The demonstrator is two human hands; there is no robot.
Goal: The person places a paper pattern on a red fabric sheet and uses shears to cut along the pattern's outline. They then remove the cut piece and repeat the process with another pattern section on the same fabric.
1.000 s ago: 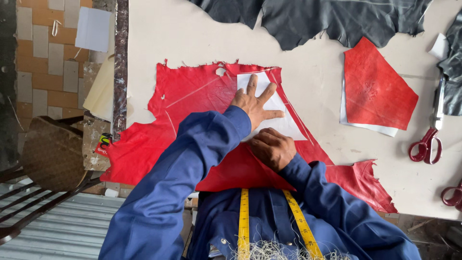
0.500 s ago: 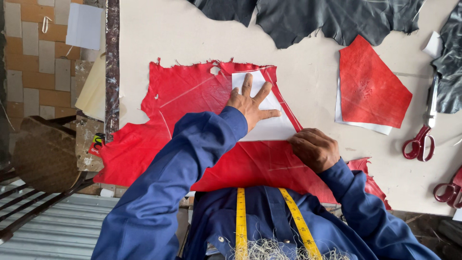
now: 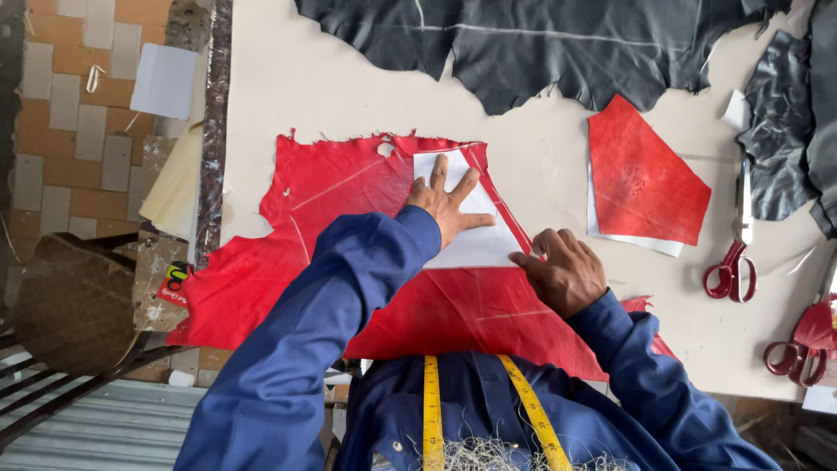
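Observation:
A large red leather hide (image 3: 331, 201) lies flat on the pale table (image 3: 349, 78). A white paper pattern (image 3: 475, 249) rests on it. My left hand (image 3: 445, 205) presses flat on the pattern with its fingers spread. My right hand (image 3: 562, 275) sits at the pattern's lower right corner, fingers curled, fingertips against the paper's edge. Anything it may hold is hidden under the fingers. Both my sleeves are blue.
A cut red leather piece (image 3: 641, 179) on white paper lies to the right. Black leather (image 3: 540, 44) covers the far edge and right side. Red-handled scissors (image 3: 737, 253) and a second pair (image 3: 798, 349) lie at right. A yellow tape measure (image 3: 432, 410) hangs at my chest.
My right hand has slid rightward, from beside my left wrist to the pattern's lower right corner. My left hand has stayed pressed on the pattern.

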